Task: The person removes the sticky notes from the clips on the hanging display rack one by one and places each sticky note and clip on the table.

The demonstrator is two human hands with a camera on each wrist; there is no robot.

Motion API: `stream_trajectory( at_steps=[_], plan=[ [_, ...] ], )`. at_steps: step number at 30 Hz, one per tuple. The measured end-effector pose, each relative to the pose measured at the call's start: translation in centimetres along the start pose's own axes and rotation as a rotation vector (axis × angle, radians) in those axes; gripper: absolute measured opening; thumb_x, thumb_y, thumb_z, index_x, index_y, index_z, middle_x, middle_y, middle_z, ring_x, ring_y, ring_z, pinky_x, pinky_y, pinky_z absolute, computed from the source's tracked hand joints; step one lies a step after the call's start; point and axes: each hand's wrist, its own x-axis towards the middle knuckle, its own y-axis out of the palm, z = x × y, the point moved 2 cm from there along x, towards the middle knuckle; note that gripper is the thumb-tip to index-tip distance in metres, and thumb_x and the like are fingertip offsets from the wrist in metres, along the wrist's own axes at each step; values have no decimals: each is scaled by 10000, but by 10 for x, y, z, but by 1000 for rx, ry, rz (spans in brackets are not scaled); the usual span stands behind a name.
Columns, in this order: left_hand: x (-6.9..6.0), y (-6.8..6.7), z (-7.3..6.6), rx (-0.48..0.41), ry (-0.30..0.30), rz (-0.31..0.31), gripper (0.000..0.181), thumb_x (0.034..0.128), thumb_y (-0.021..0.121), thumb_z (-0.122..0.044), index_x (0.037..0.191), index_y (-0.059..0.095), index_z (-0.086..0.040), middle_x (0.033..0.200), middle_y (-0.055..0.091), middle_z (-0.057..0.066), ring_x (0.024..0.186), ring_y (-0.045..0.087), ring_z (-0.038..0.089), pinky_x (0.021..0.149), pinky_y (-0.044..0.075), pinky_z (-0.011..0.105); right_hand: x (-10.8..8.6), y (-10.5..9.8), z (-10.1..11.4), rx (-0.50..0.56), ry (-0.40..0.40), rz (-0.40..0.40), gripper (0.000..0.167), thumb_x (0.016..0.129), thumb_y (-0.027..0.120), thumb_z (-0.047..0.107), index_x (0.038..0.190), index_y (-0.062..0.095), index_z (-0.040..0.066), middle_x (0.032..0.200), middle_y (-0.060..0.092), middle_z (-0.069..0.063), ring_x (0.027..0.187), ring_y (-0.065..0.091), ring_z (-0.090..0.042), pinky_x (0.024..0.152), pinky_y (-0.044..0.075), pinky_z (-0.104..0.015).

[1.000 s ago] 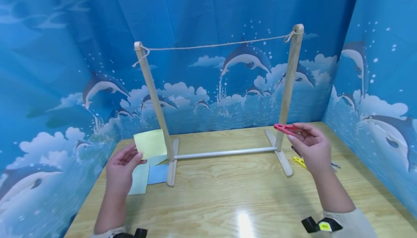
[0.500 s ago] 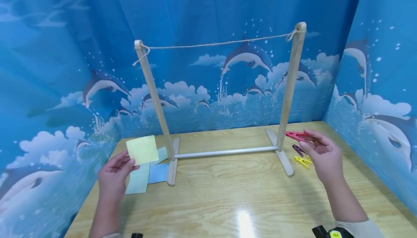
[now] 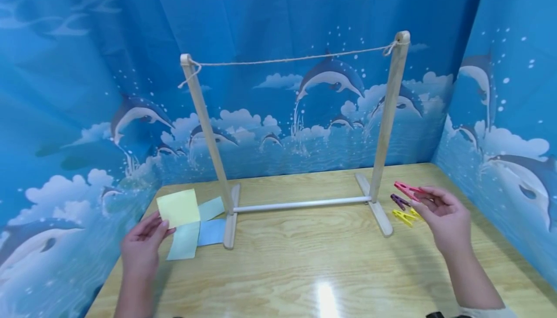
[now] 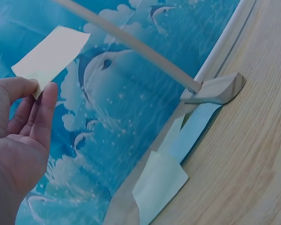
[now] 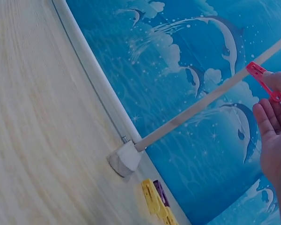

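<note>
A pale yellow square of paper point(image 3: 177, 209) is pinched by its lower left corner between thumb and fingers of my left hand point(image 3: 143, 240). It is held above the table's left side, in front of several blue and green paper pieces. My right hand point(image 3: 446, 219) grips a red clothespin point(image 3: 407, 190) at its handle end, its nose pointing left. In the right wrist view the red clothespin point(image 5: 262, 80) sits between thumb and fingers. Just below lie a purple clothespin point(image 3: 399, 201) and yellow clothespins point(image 3: 403, 217) on the table.
A wooden frame with a left post point(image 3: 207, 129), a right post point(image 3: 388, 115) and a white bottom bar point(image 3: 300, 205) stands mid-table. A string point(image 3: 287, 60) runs between the post tops. Blue paper point(image 3: 212, 232) and green paper point(image 3: 184, 241) lie by the left foot.
My left hand has moved left and down with the yellow paper. The right hand has gone right and down with the red clothespin, uncovering the purple and yellow ones.
</note>
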Motion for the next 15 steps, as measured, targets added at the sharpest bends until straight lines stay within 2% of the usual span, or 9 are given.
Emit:
stream_trajectory(
  at_steps=[3,10,12,15],
  plan=[
    [1,-7,2,-23,-11,-6,313,822,640,206,1080,703,40,839,692,71,748,673,149,672,595,301,-4,-6,-3,-43,36,-43,338,823,684,-150,1148,644,-70,1038,686,-31,916,678,-99,799,540,-180],
    [5,-20,7,-63,17,19,354,819,618,232,1103,696,36,833,713,72,738,681,142,657,589,276,-11,-24,-13,-60,106,-76,348,811,705,-142,1140,640,-51,1022,691,-2,905,674,-73,790,535,-173],
    [9,-27,12,-73,38,29,350,818,632,221,1116,687,46,838,717,73,745,685,140,651,590,276,-12,-31,-16,-71,131,-81,361,805,710,-142,1145,637,-44,1016,692,7,898,676,-67,788,535,-175],
    [22,-45,25,-70,68,47,373,803,683,183,1152,665,53,868,726,72,782,693,135,658,592,286,-14,-43,-21,-114,185,-88,389,808,733,-97,1174,644,-1,1029,682,37,885,672,-45,775,530,-168]
  ],
)
